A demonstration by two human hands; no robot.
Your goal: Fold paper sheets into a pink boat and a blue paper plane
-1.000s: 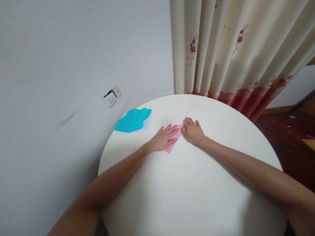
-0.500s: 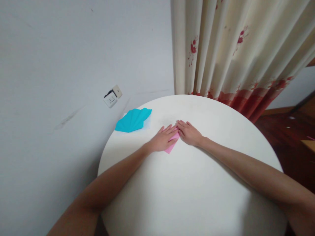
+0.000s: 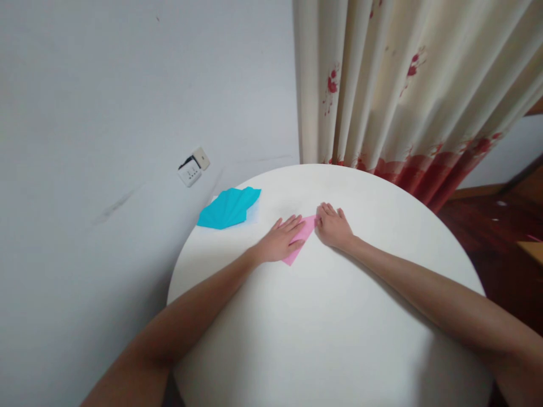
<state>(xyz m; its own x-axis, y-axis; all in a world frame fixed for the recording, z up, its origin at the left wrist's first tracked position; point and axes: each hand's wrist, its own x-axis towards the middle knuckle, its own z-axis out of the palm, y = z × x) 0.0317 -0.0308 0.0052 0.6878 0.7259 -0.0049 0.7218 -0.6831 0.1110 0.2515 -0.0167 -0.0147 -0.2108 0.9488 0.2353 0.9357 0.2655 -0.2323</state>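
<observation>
A folded pink paper [image 3: 302, 236] lies flat on the round white table [image 3: 331, 316], toward its far side. My left hand [image 3: 280, 241] rests palm down on the paper's left part, fingers spread flat. My right hand [image 3: 334, 226] sits at the paper's right tip, fingers curled and pressing down on its edge. Most of the paper is hidden under my left hand.
A pleated blue paper fan [image 3: 229, 207] lies on a pale sheet at the table's far left edge. Behind it are a grey wall with a white socket [image 3: 193, 167] and a cream curtain with red print [image 3: 399, 96]. Dark wooden floor shows at right.
My right hand slid left over the pink paper to meet the left hand, then drew back right to the paper's tip. My left hand has stayed in place.
</observation>
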